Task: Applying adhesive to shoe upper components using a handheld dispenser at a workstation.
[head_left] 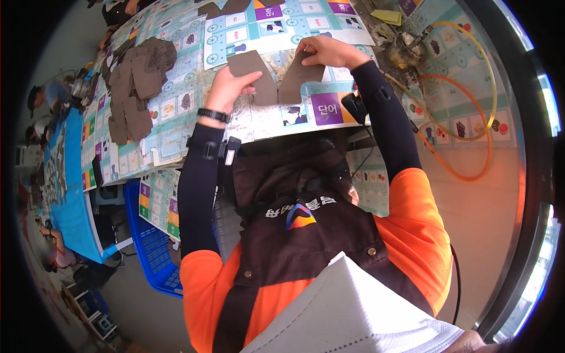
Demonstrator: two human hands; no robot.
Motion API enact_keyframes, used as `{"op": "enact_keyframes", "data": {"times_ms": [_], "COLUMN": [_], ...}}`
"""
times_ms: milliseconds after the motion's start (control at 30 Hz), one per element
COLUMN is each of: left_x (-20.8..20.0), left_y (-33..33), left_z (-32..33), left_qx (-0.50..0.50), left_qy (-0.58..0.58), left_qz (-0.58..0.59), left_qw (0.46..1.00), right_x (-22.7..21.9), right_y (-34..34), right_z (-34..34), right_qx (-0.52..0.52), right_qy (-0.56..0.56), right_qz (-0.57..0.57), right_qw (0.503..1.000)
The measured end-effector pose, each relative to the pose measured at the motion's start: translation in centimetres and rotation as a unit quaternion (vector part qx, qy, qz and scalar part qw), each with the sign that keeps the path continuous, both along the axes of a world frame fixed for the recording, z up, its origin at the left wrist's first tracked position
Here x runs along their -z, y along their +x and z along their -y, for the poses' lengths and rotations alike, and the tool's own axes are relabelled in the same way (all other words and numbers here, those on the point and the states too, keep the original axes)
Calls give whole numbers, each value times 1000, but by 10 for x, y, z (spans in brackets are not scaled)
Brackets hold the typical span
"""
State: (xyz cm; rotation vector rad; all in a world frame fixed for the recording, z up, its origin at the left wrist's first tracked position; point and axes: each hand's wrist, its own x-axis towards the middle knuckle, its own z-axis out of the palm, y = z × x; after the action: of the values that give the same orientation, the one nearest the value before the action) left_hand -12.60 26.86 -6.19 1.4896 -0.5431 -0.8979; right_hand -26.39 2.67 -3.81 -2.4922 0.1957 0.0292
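My left hand (226, 88) grips the left part of a flat dark-brown cut piece (254, 67), its thumb lying on top and the fingers beneath. On the other side, my right hand (329, 54) pinches a similar brown part (299, 81) by its upper edge. The two parts form a V and meet low down between my hands; whether they are joined or only touching, I cannot tell. Left of my left hand lies an overlapping heap of the same brown cut pieces (141, 76). A few more brown pieces (226, 7) lie at the far edge of view.
Printed picture sheets cover the worktable (247, 132). A residue-caked pot (406, 52) and a yellow pad (386, 17) sit at the far right. Orange and yellow hoses (489, 132) loop down there. A blue basket (147, 247) stands below left; other people work beyond a blue-covered table (73, 194).
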Motion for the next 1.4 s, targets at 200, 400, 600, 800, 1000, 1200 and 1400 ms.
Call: {"op": "enact_keyframes", "data": {"times_ms": [200, 400, 600, 800, 1000, 1200, 1400], "left_x": [29, 54, 42, 15, 7, 54, 74], "left_y": [21, 37, 38, 11, 18, 28, 19], "left_z": [27, 32, 35, 26, -54, -95, -112], "left_qx": [-9, -50, -7, -53, -123, -263, -259], "left_qy": [52, 195, 227, 303, 99, -92, -124], "left_qz": [91, 409, 403, 471, 559, 200, 136], "left_qw": [994, 890, 886, 827, 814, 939, 948], "right_x": [26, 45, 54, 45, 3, 19, 20], "right_y": [33, 41, 43, 23, -102, -138, -123], "right_z": [20, 27, 28, 17, 28, 24, 10], "right_qx": [10, 40, 59, 104, 94, 133, 152], "right_qy": [-56, -82, -97, -194, -227, -215, -274], "right_qz": [-28, 11, 31, 76, -13, -69, -42], "right_qw": [998, 996, 993, 972, 969, 965, 949]}}
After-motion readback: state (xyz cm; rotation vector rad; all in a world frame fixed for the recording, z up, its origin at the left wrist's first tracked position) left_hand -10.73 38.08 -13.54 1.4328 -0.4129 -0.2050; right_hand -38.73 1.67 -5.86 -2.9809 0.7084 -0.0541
